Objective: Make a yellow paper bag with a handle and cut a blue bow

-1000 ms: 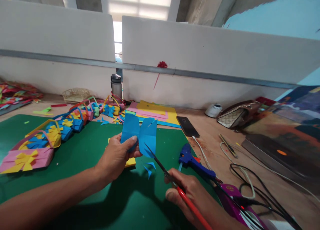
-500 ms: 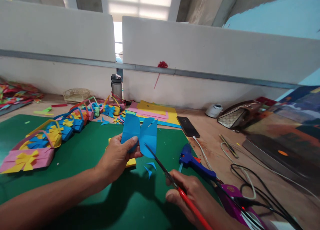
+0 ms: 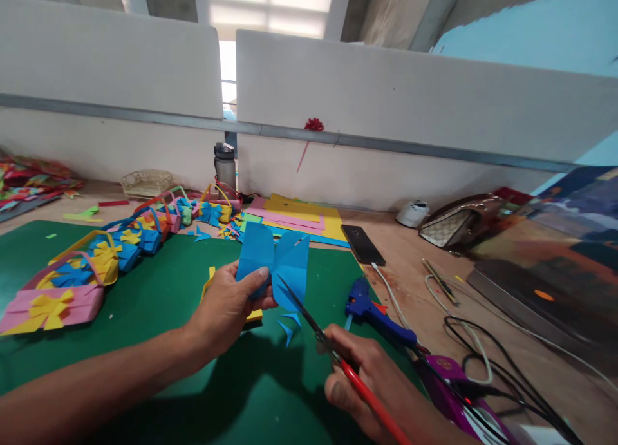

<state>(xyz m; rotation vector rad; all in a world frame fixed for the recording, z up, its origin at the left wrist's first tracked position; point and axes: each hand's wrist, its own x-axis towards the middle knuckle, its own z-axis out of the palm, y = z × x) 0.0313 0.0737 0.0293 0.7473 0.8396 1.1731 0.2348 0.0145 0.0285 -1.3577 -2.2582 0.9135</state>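
Note:
My left hand pinches a creased piece of blue paper between thumb and fingers, above the green mat. The paper has cuts at its middle, top and bottom. My right hand is closed around red-handled scissors, whose tips touch the paper's right half near its lower middle. Two small blue offcuts lie on the mat below. Partly hidden behind my left hand is a yellow paper piece.
Small paper baskets with bows line the left. A blue glue gun, phone and cables lie right. Coloured sheets and a bottle stand at the back. A brown bag sits far right.
The blue paper has shifted slightly right and tilted a little. My right thumb has moved slightly right and down; the scissor tips stay at the paper.

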